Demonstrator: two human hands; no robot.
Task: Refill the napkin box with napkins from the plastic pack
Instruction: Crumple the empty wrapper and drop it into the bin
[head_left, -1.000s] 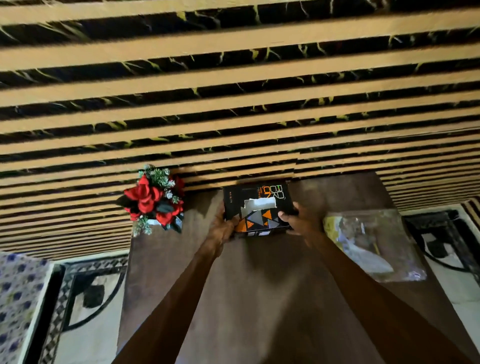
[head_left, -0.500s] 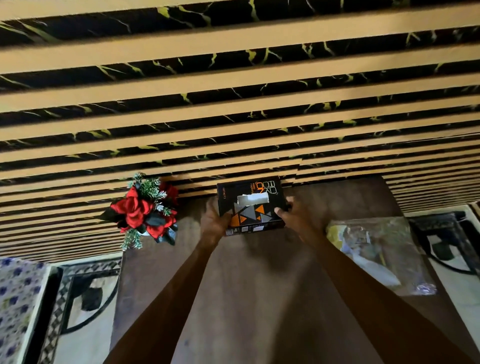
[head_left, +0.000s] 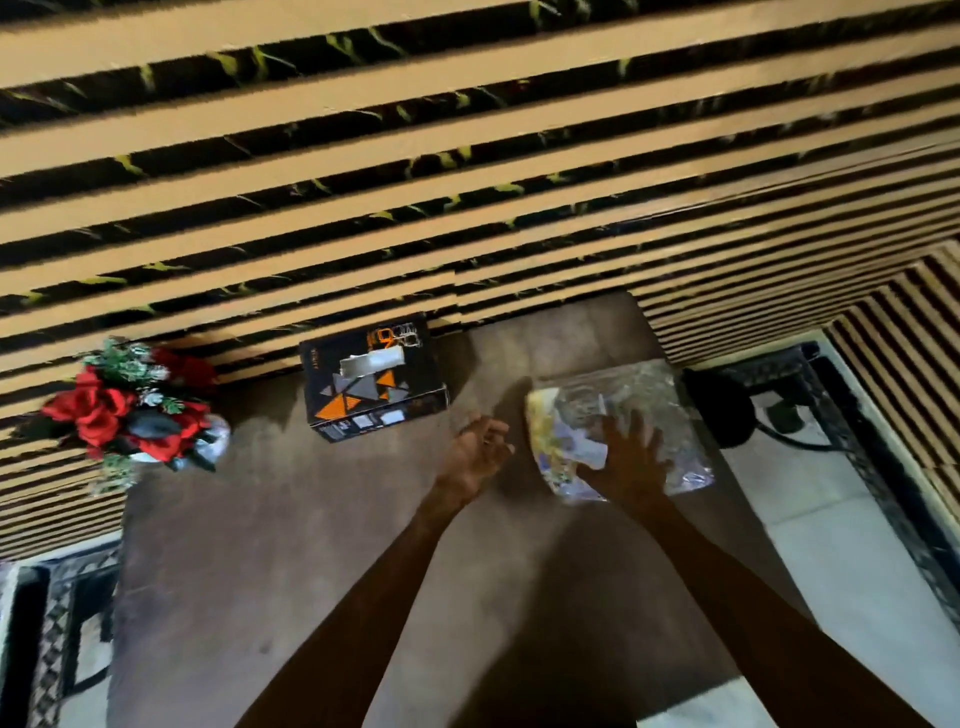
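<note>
The black napkin box with orange and grey triangles stands at the back of the brown table, against the striped wall, a white napkin showing in its top slot. The clear plastic pack lies to its right near the table's right edge. My right hand rests flat on the pack's near left part, fingers spread. My left hand hovers just left of the pack, fingers loosely apart, holding nothing.
A bunch of red artificial flowers stands at the table's back left corner. A black metal stand sits on the pale floor to the right. The striped wall closes off the back.
Both hands have let go of the napkin box, which now stands alone at the back. They moved right: my right hand onto the plastic pack, my left beside it.
</note>
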